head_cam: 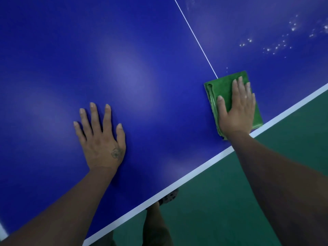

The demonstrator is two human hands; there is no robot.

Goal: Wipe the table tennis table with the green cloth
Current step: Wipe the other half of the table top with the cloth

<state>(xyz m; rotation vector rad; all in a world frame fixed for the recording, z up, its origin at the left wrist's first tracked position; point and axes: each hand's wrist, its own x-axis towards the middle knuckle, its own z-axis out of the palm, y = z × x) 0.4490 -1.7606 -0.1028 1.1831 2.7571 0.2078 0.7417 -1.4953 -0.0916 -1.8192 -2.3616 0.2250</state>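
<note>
Floor [221, 201], green, is nearest, w/ a shoe [168, 197] poking out under the table [124, 68] edge. Next comes the white edge band [195, 172], running diagonally. On the bare blue top the left hand [101, 139] lies flat, fingers spread & straight, holding nothing; prob a brace. Further right, the right hand [236, 109] lies palm-down on the cloth [221, 84], fingers straight & together, pressing rather than gripping. The cloth is folded into a thick pad, near end reaching the edge band, far corner at the foot of the thin white line [195, 36]. Beyond, far right, pale specks [276, 47] dot the top: droplets or dust, can't tell

Handling, as a guess: the cloth is soft, light & limp. Its layers show along the left side & could bunch or open if pushed from one corner. A flat palm over the middle should keep them together; pinch the folded side to lift. The top looks hard, smooth & glossy, so the pad prob slides easily w/ modest pressure
</note>
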